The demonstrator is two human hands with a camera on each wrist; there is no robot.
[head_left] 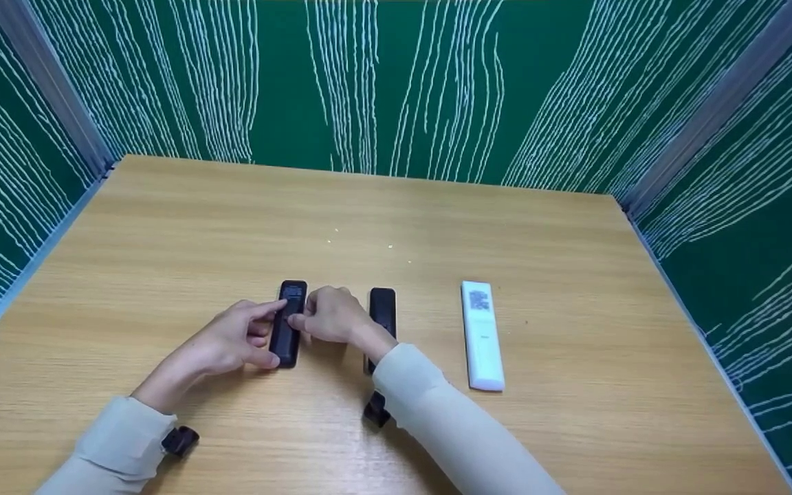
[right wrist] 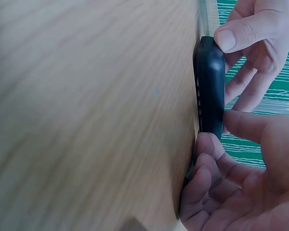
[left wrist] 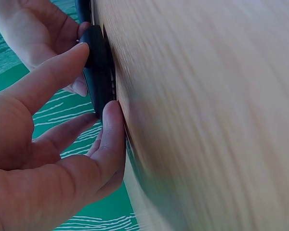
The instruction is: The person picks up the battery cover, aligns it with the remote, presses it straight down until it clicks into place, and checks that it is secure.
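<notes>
A slim black remote control [head_left: 288, 337] lies lengthwise on the table, a printed label at its far end facing up. My left hand [head_left: 234, 337] holds it from the left, thumb by the near end and index fingertip at the labelled part. From the right, my right hand [head_left: 334, 315] grips it, thumb on the upper face and the other fingers curled by the edge. The right wrist view shows the remote's rounded near end [right wrist: 212, 72] under the left thumb. Beneath my right wrist lies another black remote [head_left: 383, 306], partly hidden by the arm.
A white remote [head_left: 483, 344] with a printed label lies farther right on the wooden table [head_left: 300, 206]. A few tiny white bits [head_left: 390, 246] dot the surface beyond the hands. Green panels [head_left: 286, 82] with white wavy lines stand around the table's back and sides.
</notes>
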